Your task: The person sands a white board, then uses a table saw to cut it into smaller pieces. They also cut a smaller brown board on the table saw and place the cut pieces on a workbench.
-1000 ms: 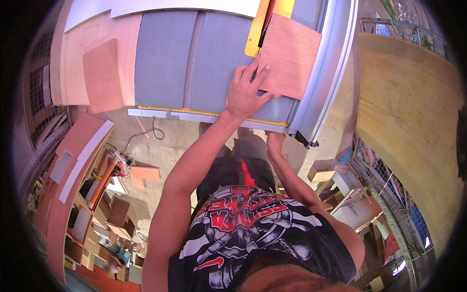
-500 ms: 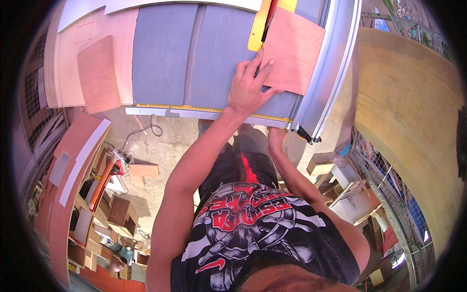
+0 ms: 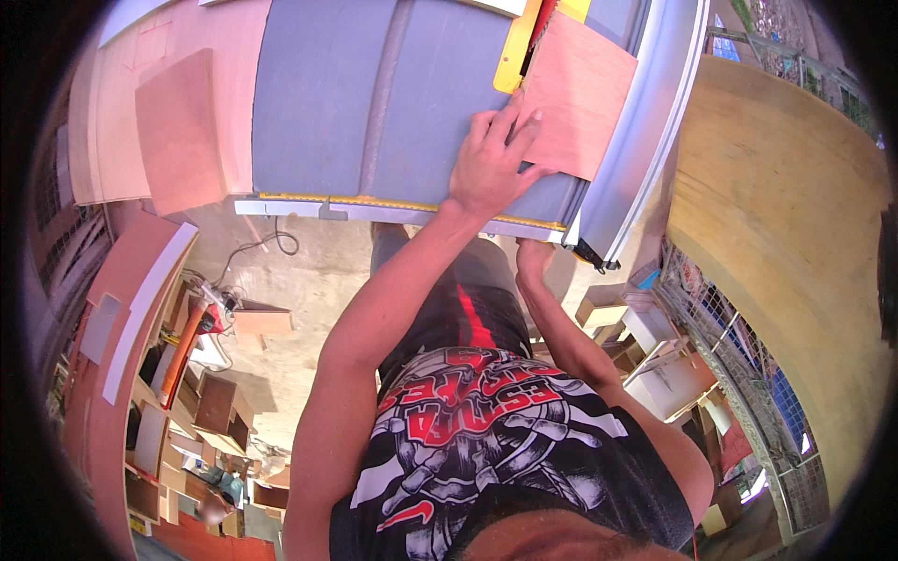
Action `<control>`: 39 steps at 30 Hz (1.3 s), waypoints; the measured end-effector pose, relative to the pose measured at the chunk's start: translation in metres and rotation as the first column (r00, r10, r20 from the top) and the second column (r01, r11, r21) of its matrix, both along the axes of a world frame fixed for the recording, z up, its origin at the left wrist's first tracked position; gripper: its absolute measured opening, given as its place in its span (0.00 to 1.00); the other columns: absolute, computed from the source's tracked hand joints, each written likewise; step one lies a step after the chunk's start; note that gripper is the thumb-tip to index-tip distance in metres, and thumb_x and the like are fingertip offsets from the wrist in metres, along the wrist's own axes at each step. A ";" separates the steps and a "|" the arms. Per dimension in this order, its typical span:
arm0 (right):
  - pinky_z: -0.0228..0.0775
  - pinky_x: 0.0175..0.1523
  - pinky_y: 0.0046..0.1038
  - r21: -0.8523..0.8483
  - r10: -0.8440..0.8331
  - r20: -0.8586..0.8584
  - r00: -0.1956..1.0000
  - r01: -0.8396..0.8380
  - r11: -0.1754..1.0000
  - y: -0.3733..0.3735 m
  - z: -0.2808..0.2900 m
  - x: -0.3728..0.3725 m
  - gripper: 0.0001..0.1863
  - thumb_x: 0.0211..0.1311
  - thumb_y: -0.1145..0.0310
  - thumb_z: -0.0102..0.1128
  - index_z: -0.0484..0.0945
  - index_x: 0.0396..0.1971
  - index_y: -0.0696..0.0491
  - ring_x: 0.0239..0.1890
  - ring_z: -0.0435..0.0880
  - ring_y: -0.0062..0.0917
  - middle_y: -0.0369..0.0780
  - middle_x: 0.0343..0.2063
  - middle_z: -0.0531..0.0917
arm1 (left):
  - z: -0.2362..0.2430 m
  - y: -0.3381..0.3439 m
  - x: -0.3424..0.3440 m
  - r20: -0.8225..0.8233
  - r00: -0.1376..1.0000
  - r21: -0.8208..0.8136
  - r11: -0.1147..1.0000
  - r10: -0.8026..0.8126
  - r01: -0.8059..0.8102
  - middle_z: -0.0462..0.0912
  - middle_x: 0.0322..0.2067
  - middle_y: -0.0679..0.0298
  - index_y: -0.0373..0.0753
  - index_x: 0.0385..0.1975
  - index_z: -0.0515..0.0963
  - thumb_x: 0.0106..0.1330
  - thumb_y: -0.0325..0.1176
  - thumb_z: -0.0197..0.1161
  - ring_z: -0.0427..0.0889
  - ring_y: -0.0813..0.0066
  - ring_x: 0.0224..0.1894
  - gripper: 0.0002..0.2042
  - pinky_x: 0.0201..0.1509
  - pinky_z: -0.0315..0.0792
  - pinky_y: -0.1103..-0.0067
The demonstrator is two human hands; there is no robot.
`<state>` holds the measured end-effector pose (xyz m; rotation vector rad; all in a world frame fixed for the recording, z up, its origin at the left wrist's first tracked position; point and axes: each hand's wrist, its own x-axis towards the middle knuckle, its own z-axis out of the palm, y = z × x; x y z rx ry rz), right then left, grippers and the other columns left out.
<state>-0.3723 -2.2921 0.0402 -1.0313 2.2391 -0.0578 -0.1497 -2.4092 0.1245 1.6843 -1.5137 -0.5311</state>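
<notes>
A square reddish plywood piece lies on the grey table saw top, its right edge along the silver fence. At its left far corner is the saw blade, in a slot beside a yellow plate. My left hand rests at the piece's near left corner with fingers spread, touching the wood, the forefinger close to the blade slot. Below the table's front edge, near the fence's end, is my right hand; its fingers are hidden by the rail.
A loose plywood offcut lies on a pale board at the table's left. A yellow measuring strip runs along the front rail. To the right is a large curved tan panel. Wooden boxes and a cable are on the floor.
The view has shifted slightly, so the saw table sits a little higher in it. My left hand keeps its place on the plywood piece, and the right one stays under the front edge.
</notes>
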 end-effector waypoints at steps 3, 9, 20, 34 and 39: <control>0.73 0.40 0.42 0.033 -0.011 -0.019 1.000 0.012 0.999 -0.004 0.007 0.005 0.22 0.63 0.52 0.59 0.84 0.38 0.59 0.33 0.85 0.36 0.46 0.28 0.86 | -0.002 0.000 -0.001 -0.027 1.000 -0.008 1.000 0.004 -0.004 0.72 0.66 0.55 0.40 0.58 0.80 0.45 0.44 0.82 0.72 0.57 0.50 0.37 0.56 0.75 0.69; 0.73 0.40 0.45 -0.074 0.012 -0.032 0.999 -0.015 0.997 0.008 -0.016 -0.009 0.24 0.64 0.50 0.56 0.83 0.35 0.60 0.32 0.87 0.42 0.48 0.25 0.86 | -0.004 0.000 0.000 -0.018 1.000 -0.026 1.000 0.008 -0.008 0.72 0.65 0.54 0.39 0.57 0.80 0.46 0.45 0.81 0.72 0.57 0.50 0.35 0.56 0.74 0.69; 0.73 0.38 0.44 -0.009 0.056 -0.103 0.993 -0.057 0.998 -0.005 0.013 0.011 0.26 0.65 0.47 0.55 0.85 0.31 0.60 0.29 0.86 0.38 0.47 0.23 0.85 | -0.002 0.000 0.000 -0.021 1.000 -0.019 1.000 0.010 -0.011 0.73 0.64 0.54 0.38 0.56 0.80 0.46 0.45 0.81 0.73 0.58 0.50 0.35 0.55 0.75 0.70; 0.74 0.43 0.41 -0.010 -0.008 -0.074 0.997 0.007 1.000 -0.006 0.009 0.011 0.24 0.62 0.49 0.58 0.86 0.33 0.58 0.34 0.87 0.36 0.46 0.26 0.87 | 0.002 0.000 0.002 -0.006 1.000 -0.029 1.000 0.010 -0.010 0.72 0.64 0.54 0.38 0.58 0.79 0.44 0.43 0.81 0.72 0.58 0.51 0.37 0.56 0.75 0.69; 0.75 0.45 0.39 -0.038 -0.080 0.011 0.997 0.080 0.996 -0.008 0.019 0.018 0.21 0.60 0.54 0.62 0.86 0.38 0.59 0.37 0.86 0.33 0.45 0.31 0.89 | -0.001 0.001 0.001 -0.012 1.000 -0.026 1.000 0.002 -0.003 0.72 0.64 0.54 0.38 0.58 0.79 0.45 0.44 0.81 0.72 0.57 0.52 0.37 0.57 0.75 0.69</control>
